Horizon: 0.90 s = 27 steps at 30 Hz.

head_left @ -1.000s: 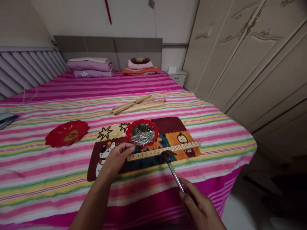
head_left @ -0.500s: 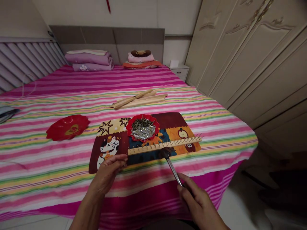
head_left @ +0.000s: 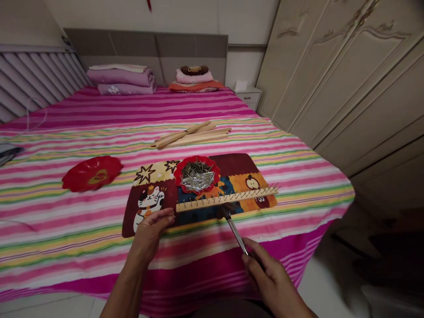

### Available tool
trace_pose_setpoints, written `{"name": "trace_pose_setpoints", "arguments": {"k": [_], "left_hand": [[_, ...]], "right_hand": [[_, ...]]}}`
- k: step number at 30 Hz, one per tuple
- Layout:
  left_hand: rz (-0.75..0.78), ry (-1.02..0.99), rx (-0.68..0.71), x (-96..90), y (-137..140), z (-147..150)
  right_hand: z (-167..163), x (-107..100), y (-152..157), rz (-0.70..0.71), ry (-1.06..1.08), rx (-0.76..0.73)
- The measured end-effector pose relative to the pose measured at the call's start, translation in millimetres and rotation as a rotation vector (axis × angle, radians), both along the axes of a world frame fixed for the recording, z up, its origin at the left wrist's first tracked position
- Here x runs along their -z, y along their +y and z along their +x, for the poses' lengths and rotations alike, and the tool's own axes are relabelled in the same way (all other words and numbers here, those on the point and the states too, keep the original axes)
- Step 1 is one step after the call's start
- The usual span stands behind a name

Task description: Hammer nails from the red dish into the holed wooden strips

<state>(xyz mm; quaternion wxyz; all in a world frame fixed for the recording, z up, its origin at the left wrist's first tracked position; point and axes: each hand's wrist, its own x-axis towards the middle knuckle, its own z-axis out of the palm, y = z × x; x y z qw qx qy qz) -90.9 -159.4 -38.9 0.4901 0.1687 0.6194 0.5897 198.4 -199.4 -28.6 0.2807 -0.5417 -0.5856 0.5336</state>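
My right hand (head_left: 270, 276) is closed around a hammer (head_left: 237, 236) with a metal shaft. The dark hammer head rests low, just in front of a long wooden strip (head_left: 212, 202). A row of nails stands up along the strip, which lies across a patterned mat (head_left: 132, 216). At the strip's left end, my left hand (head_left: 150, 229) has thumb and fingers pressed together; what they pinch is too small to make out. Behind the strip, a red scalloped bowl (head_left: 177, 176) holds a heap of loose nails (head_left: 198, 179).
Several wooden strips (head_left: 192, 136) lie piled farther back on the striped bedspread (head_left: 82, 234). A red scalloped plate (head_left: 79, 176) sits to the left. Folded bedding (head_left: 122, 79) is stacked by the headboard (head_left: 139, 48). Wardrobe doors (head_left: 324, 79) stand on the right.
The view has shifted slightly. My left hand's fingertips have moved a little closer to the strip's left end. The hammer stays low in my right hand, almost unmoved.
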Motion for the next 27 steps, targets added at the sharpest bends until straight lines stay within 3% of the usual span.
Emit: {"name": "trace_pose_setpoints", "arguments": {"k": [11,19,27], "left_hand": [[0.007,0.195,-0.087,12.8,7,1],[-0.057,0.510,0.109,16.4,19,-2],[-0.136,0.930,0.192,0.9,20,5]], "right_hand": [[-1,-1,2,-0.018,0.015,-0.007],[-1,2,0,0.000,-0.035,-0.006],[-2,-1,2,0.005,-0.038,-0.020]]}}
